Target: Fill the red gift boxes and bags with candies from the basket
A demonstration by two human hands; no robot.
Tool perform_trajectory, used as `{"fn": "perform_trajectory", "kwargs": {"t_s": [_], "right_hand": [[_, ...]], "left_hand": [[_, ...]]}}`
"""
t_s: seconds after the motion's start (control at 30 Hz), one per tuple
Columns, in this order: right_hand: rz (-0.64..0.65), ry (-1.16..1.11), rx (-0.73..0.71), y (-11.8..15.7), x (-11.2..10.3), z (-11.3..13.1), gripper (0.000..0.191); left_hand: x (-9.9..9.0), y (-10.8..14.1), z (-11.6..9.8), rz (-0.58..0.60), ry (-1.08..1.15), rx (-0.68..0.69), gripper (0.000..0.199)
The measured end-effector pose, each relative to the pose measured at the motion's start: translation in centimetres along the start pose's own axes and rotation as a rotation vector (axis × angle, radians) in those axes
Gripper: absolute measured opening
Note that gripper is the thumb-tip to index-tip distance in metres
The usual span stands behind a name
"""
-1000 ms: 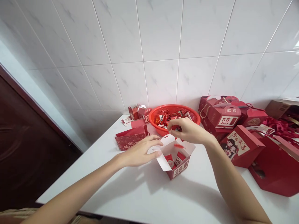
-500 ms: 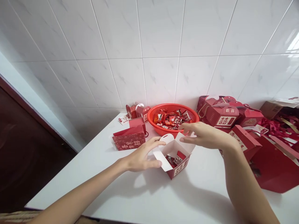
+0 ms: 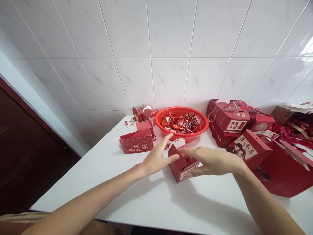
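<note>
And here's the small box (image 3: 174,168), on the counter (image 3: 107,163) just in front of the basket (image 3: 193,137). Left hand (image 3: 155,160): grip loose, fingers spread, thumb against a red flap (image 3: 174,152). Right hand (image 3: 214,160): grip grasping the small box. Light, even pressure should bend that flap cleanly. Crowding in: an open red carton (image 3: 137,145) left of the basket, stacked boxes (image 3: 223,122) to its right.

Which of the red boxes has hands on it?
The small box just in front of the red basket: only it is touched, by left hand and right hand.
</note>
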State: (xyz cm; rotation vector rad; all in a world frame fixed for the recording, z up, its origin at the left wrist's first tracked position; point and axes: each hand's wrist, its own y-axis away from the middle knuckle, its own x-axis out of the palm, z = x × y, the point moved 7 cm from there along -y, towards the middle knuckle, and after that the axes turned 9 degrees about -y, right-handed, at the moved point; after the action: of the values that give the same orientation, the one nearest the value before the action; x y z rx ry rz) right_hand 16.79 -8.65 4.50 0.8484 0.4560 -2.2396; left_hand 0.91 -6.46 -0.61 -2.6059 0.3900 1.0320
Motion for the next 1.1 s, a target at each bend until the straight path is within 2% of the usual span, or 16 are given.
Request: {"fn": "perform_trajectory", "kwargs": {"t_s": [0.1,0.23,0.33,0.53,0.73,0.9,0.97,1.1], "right_hand": [[0.167,0.060,0.065,-0.3,1.0,-0.7,0.020],[0.188,0.128,0.124,-0.3,0.2,-1.2,0.010],[0.135,0.209,0.150,-0.5,-0.6,-1.7,0.012],[0.146,0.209,0.112,-1.2,-0.4,-2.7,0.014],[0.117,0.266,0.282,-1.4,-0.5,-4.5,0.025],[0.088,0.355,0.364,-1.4,-0.8,-5.1,0.038],[0.085,0.396,0.387,-1.3,-0.6,-5.0,0.038],[0.050,0.455,0.384,-0.7,0.6,-3.3,0.038]], "left_hand": [[0.4,0.0,0.0,-0.005,0.029,0.010,0.089],[0.8,-0.1,0.0,-0.005,0.034,0.010,0.091],[1.0,-0.2,-0.1,0.027,0.029,0.010,0.087],[1.0,-0.4,-0.6,0.054,0.068,0.075,0.057],[1.4,-0.2,-1.1,0.083,0.027,0.154,0.033],[1.4,0.0,-1.0,0.109,-0.013,0.110,0.032],[1.6,0.1,-1.1,0.119,-0.042,0.117,0.039],[1.9,0.2,-1.0,0.105,-0.048,0.123,0.046]]}}
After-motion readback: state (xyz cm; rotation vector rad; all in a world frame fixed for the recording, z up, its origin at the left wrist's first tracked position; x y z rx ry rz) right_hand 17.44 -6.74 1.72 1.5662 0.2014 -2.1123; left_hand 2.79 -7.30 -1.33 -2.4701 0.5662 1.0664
